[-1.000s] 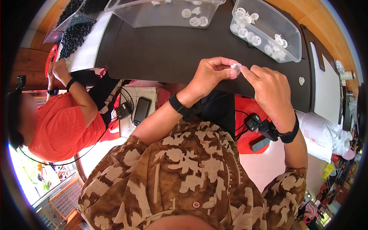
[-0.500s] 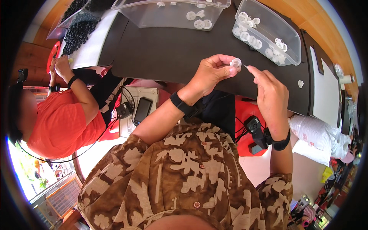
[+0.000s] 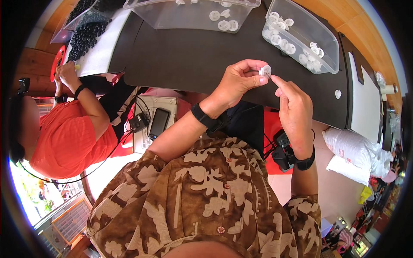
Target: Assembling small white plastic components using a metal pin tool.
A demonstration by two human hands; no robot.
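Over the table's near edge, my left hand (image 3: 234, 81) pinches a small round white plastic part (image 3: 266, 69) between thumb and fingers, its disc face turned to the right. My right hand (image 3: 297, 105) is closed, thumb against the fingers, with the index fingertip up against the disc. A small thin metal-looking piece (image 3: 268, 75) shows between that fingertip and the part; the fingers hide most of it. Similar white parts (image 3: 284, 44) lie in a clear plastic bin (image 3: 335, 64) beyond my right hand.
Another clear bin (image 3: 146, 19) with white parts stands at the far side of the dark table (image 3: 185, 56). One loose white piece (image 3: 338, 94) lies at the right. A person in a red shirt (image 3: 73, 137) works at the left near black pellets (image 3: 88, 41). White sacks (image 3: 348, 146) lie right.
My right hand has moved left and its fingertip now meets the white part, bringing the thin piece to it. My left hand has tilted the part slightly, otherwise staying in place.
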